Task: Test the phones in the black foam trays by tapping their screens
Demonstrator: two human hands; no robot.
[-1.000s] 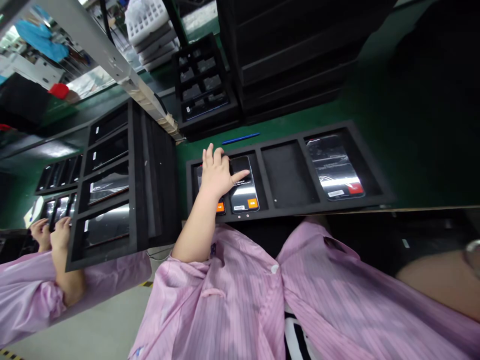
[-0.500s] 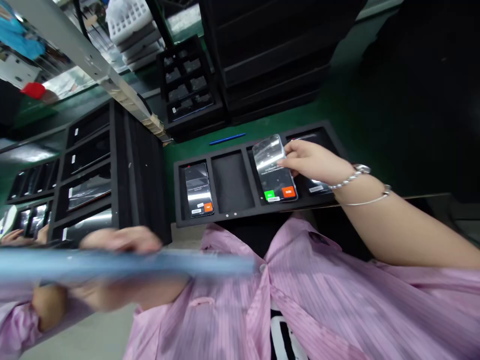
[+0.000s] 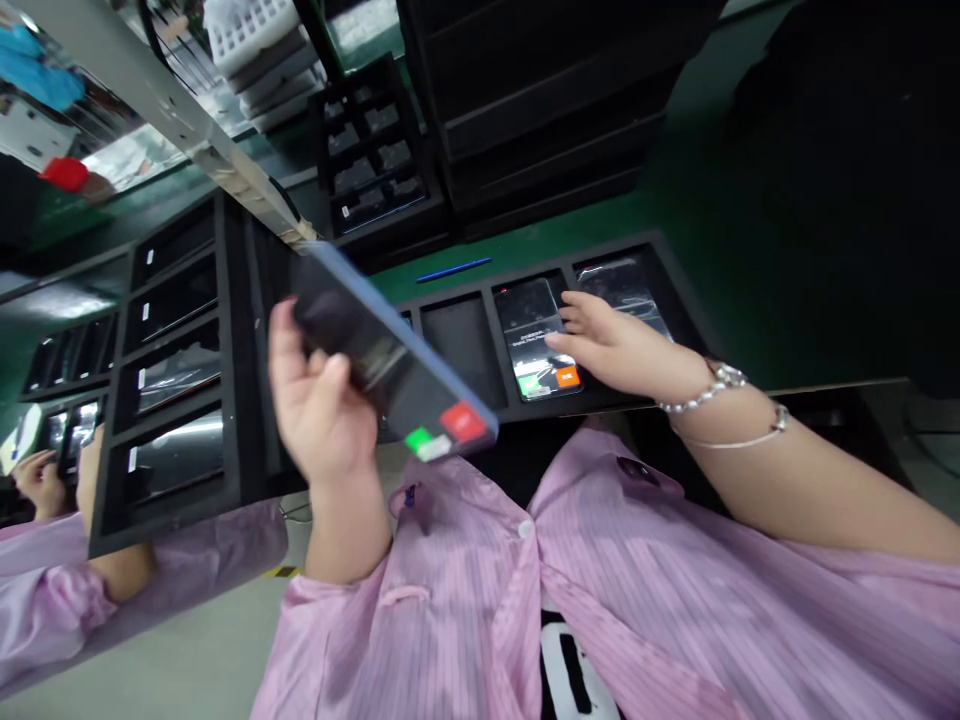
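Observation:
My left hand (image 3: 330, 425), raised left of the black foam tray (image 3: 474, 340), holds a smartphone (image 3: 397, 355) with a blue edge. The phone is tilted, slightly blurred, and shows a green and a red box at its lower end. My right hand (image 3: 626, 350) is over the tray, fingers apart, thumb at the right side of another smartphone (image 3: 536, 335). That one lies in a tray slot, its lit screen showing green and orange boxes. A further smartphone (image 3: 626, 285) lies in the rightmost slot, partly under my right hand. The held phone covers the tray's left end.
A blue pen (image 3: 454, 270) lies behind the tray. Stacked black trays (image 3: 540, 130) stand at the back. A black tray of phones (image 3: 232, 430) sits at left, under a metal post (image 3: 187, 125). Another person's hand (image 3: 41, 485) is at far left.
My left hand has swung up and turned the phone so its screen shows. The phone at my right hand has gone down into its slot, and those fingers have loosened from it.

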